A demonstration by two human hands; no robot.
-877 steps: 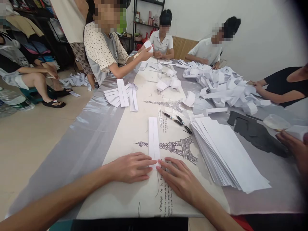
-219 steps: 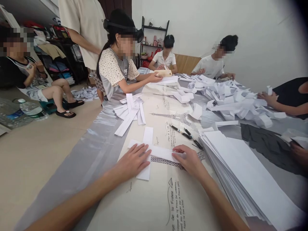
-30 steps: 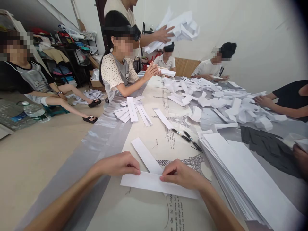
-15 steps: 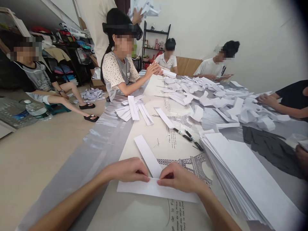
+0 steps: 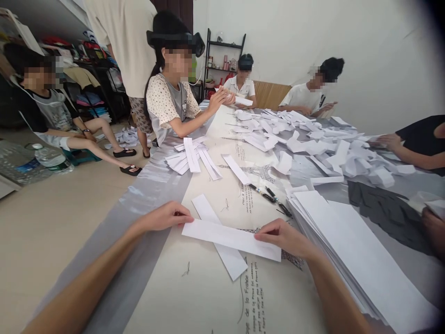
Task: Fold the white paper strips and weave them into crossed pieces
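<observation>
A white paper strip (image 5: 222, 236) is stretched between my two hands, above the printed tablecloth. My left hand (image 5: 167, 216) pinches its left end between thumb and fingers. Towards the other end, my right hand (image 5: 283, 236) pinches the upper edge. Under it, a second paper strip (image 5: 231, 266) lies slantwise on the cloth, partly covered by the held one. To the right of my right hand is a thick stack of long white paper sheets (image 5: 347, 246).
Two black pens (image 5: 271, 197) and a single paper strip (image 5: 236, 169) lie ahead. Beyond them are a small pile of strips (image 5: 184, 157) and a large heap of folded paper (image 5: 313, 134). Several people sit around the table (image 5: 160, 287); one person (image 5: 125, 51) stands behind.
My hands have moved apart and lifted the paper strip up and away from me, uncovering the near end of the strip beneath. The standing person's raised papers have left view.
</observation>
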